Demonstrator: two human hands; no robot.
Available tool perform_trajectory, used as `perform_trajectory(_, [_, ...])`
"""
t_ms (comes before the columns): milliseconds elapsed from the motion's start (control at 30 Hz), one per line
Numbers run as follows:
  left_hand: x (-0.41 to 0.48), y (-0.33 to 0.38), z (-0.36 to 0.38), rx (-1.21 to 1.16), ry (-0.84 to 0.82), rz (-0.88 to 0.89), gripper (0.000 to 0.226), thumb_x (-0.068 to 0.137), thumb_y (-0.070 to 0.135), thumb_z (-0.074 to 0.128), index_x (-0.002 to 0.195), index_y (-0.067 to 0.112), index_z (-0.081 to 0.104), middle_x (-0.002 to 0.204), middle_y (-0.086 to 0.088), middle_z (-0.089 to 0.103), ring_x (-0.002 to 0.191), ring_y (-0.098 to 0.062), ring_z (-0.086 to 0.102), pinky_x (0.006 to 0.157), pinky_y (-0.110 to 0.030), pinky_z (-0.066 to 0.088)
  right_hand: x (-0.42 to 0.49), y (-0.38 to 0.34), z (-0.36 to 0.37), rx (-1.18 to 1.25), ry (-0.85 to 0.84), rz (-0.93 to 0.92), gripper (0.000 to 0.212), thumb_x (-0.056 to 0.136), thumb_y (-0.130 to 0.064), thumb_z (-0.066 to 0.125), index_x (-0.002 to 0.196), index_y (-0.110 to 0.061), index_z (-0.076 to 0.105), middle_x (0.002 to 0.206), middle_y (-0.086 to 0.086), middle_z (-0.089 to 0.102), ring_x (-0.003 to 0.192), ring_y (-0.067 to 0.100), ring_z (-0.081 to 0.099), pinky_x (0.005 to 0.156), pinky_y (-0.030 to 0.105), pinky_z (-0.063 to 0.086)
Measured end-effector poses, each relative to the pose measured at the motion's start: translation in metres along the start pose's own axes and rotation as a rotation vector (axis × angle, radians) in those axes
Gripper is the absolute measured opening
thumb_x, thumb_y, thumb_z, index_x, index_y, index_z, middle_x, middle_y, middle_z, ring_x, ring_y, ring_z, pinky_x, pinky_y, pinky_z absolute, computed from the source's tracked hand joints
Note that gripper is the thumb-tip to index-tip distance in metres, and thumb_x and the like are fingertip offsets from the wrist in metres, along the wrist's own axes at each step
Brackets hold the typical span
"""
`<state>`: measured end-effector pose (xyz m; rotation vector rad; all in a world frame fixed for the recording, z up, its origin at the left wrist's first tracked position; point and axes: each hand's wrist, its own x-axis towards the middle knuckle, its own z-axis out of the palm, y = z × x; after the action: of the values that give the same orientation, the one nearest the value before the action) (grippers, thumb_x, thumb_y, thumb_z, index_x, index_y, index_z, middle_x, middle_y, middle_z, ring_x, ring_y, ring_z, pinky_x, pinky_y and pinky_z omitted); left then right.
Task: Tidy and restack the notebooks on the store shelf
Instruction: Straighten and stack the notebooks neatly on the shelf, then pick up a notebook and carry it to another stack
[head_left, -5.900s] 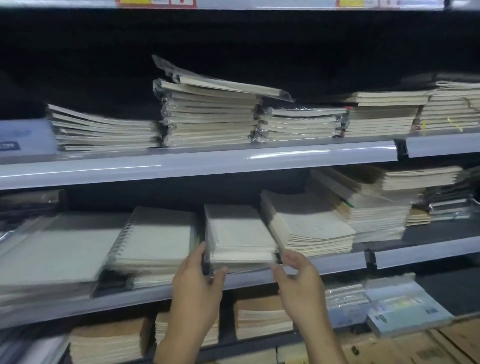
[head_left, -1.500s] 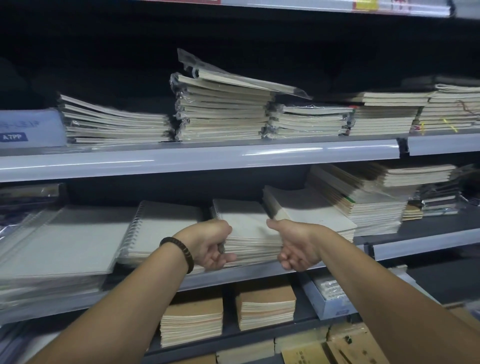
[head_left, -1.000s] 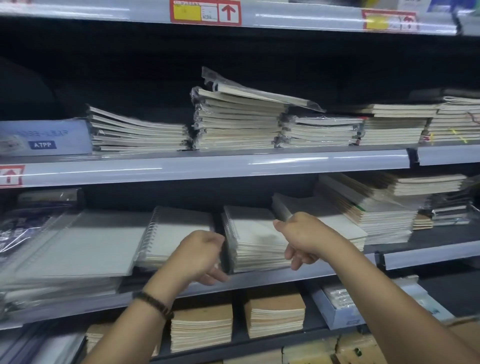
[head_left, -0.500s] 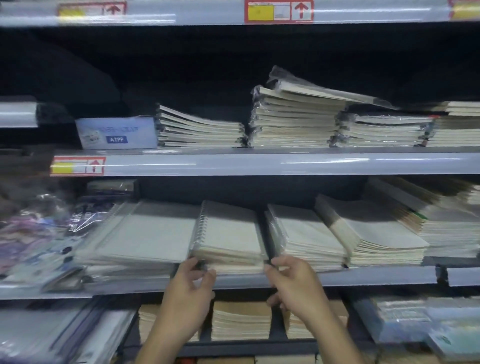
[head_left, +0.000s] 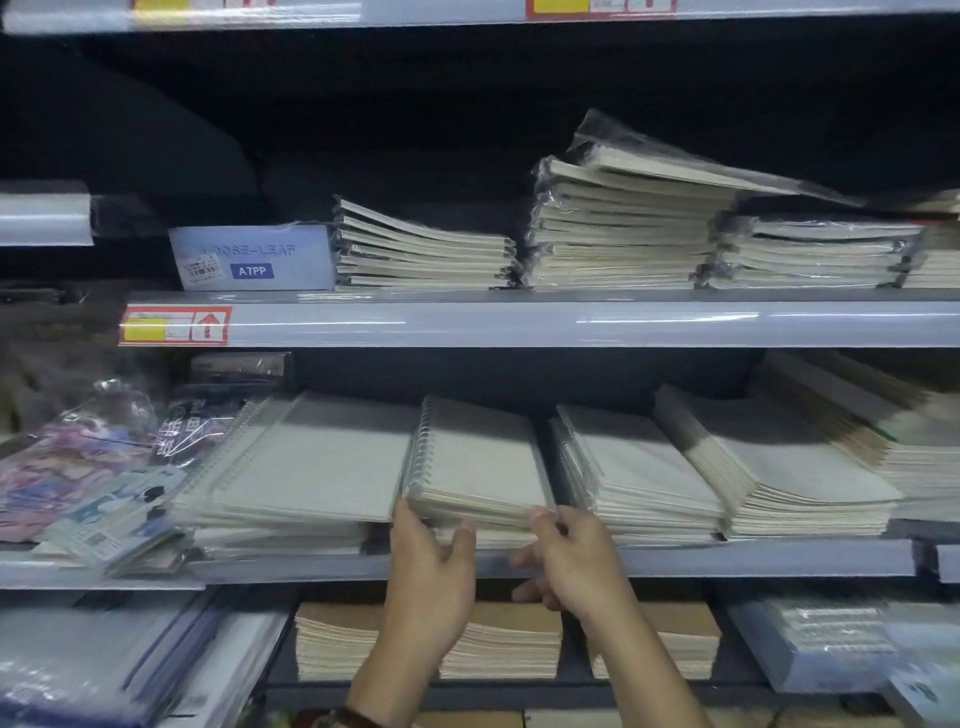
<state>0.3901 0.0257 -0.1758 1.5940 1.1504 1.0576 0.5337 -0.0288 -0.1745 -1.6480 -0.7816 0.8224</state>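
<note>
Notebook stack (head_left: 478, 462) lies long axis into the shelf (head_left: 727, 560), spirals leftward, near corners in the grip of left hand (head_left: 431, 577) and right hand (head_left: 571, 558).

Centre of the frame, a stack of spiral notebooks (head_left: 475, 462) lies flat at the front edge of the middle shelf (head_left: 727, 558), cream covers up, coils along its left side, held at both front corners. A wider spiral stack (head_left: 306, 467) lies just left; another cream stack (head_left: 639, 467) sits just right, then a fanned stack (head_left: 779, 467).
</note>
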Motion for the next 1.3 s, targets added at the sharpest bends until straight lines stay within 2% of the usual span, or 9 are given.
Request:
perform_trajectory(100, [0.012, -0.002, -0.01, 0.02, 0.007, -0.028, 0.044, 0.1, 0.014, 0.064, 0.14, 0.026, 0.048, 0.128, 0.007, 0.064, 0.117, -0.014, 0.064, 0.101, -0.033, 0.049, 0.002, -0.001, 0.001, -0.013, -0.011, 0.009, 0.024, 0.11, -0.037, 0.049, 0.126, -0.02, 0.056, 0.08, 0.004, 0.081, 0.065, 0.032, 0.079, 0.049, 0.029, 0.048])
perform_trajectory(200, [0.028, -0.003, -0.023, -0.002, -0.035, -0.095, 0.027, 0.102, 0.01, 0.06, 0.12, 0.03, 0.059, 0.116, 0.001, 0.072, 0.105, -0.022, 0.074, 0.093, -0.045, 0.062, 0.007, -0.001, -0.001, -0.03, -0.028, 0.046, 0.03, 0.11, -0.04, 0.049, 0.131, -0.019, 0.054, 0.079, 0.003, 0.082, 0.065, 0.032, 0.08, 0.048, 0.028, 0.048])
perform_trajectory(367, [0.04, 0.003, -0.03, -0.134, -0.116, -0.149, 0.021, 0.107, 0.018, 0.051, 0.123, 0.025, 0.062, 0.118, -0.005, 0.073, 0.098, -0.029, 0.078, 0.063, -0.028, 0.061, 0.013, -0.008, -0.009, 0.0, -0.132, 0.167, 0.038, 0.11, -0.043, 0.048, 0.134, -0.013, 0.05, 0.086, 0.012, 0.083, 0.076, 0.038, 0.081, 0.048, 0.028, 0.046])
perform_trajectory(467, [0.042, 0.007, -0.031, -0.179, -0.16, -0.202, 0.024, 0.108, 0.033, 0.048, 0.129, 0.026, 0.056, 0.12, -0.003, 0.068, 0.084, -0.032, 0.081, 0.07, -0.04, 0.062, 0.013, -0.012, -0.01, 0.002, -0.152, 0.172, 0.037, 0.111, -0.042, 0.049, 0.133, -0.012, 0.049, 0.086, 0.013, 0.083, 0.067, 0.03, 0.078, 0.048, 0.027, 0.046])
perform_trajectory(700, [0.046, 0.001, -0.022, 0.04, -0.125, -0.076, 0.026, 0.11, 0.039, 0.046, 0.13, 0.024, 0.046, 0.119, -0.002, 0.064, 0.071, -0.023, 0.08, 0.064, -0.036, 0.063, 0.011, -0.015, -0.008, 0.009, -0.082, 0.128, 0.031, 0.111, -0.037, 0.048, 0.125, -0.011, 0.058, 0.073, 0.012, 0.079, 0.062, 0.025, 0.078, 0.046, 0.024, 0.048])
perform_trajectory(900, [0.051, -0.005, -0.019, -0.095, -0.163, -0.149, 0.029, 0.109, 0.037, 0.049, 0.136, 0.025, 0.044, 0.126, -0.004, 0.064, 0.091, -0.036, 0.079, 0.068, -0.045, 0.068, 0.013, -0.011, -0.002, -0.071, -0.05, 0.12, 0.038, 0.111, -0.042, 0.046, 0.131, -0.011, 0.056, 0.073, 0.009, 0.081, 0.072, 0.033, 0.081, 0.046, 0.026, 0.051])
perform_trajectory(1067, [0.048, -0.005, -0.021, -0.078, -0.266, -0.155, 0.036, 0.106, 0.02, 0.053, 0.135, 0.034, 0.038, 0.124, 0.004, 0.065, 0.083, -0.03, 0.081, 0.07, -0.042, 0.067, 0.01, -0.015, -0.005, -0.044, -0.1, 0.143, 0.046, 0.111, -0.04, 0.046, 0.147, -0.011, 0.042, 0.082, 0.013, 0.082, 0.073, 0.036, 0.081, 0.051, 0.029, 0.052])
perform_trajectory(1167, [0.048, -0.009, -0.023, -0.017, -0.298, -0.135, 0.045, 0.107, 0.027, 0.054, 0.14, 0.042, 0.028, 0.127, 0.009, 0.059, 0.08, -0.029, 0.082, 0.064, -0.036, 0.065, 0.009, -0.018, -0.007, -0.042, -0.135, 0.193, 0.048, 0.112, -0.041, 0.044, 0.151, -0.014, 0.04, 0.084, 0.017, 0.082, 0.07, 0.035, 0.08, 0.046, 0.026, 0.049])
perform_trajectory(1300, [0.048, -0.008, -0.024, 0.038, -0.25, -0.088, 0.036, 0.108, 0.037, 0.054, 0.139, 0.032, 0.037, 0.122, 0.001, 0.065, 0.067, -0.028, 0.08, 0.055, -0.03, 0.059, 0.008, -0.025, -0.01, -0.011, -0.143, 0.207, 0.043, 0.11, -0.043, 0.047, 0.142, -0.015, 0.046, 0.085, 0.019, 0.081, 0.07, 0.031, 0.08, 0.048, 0.026, 0.051])
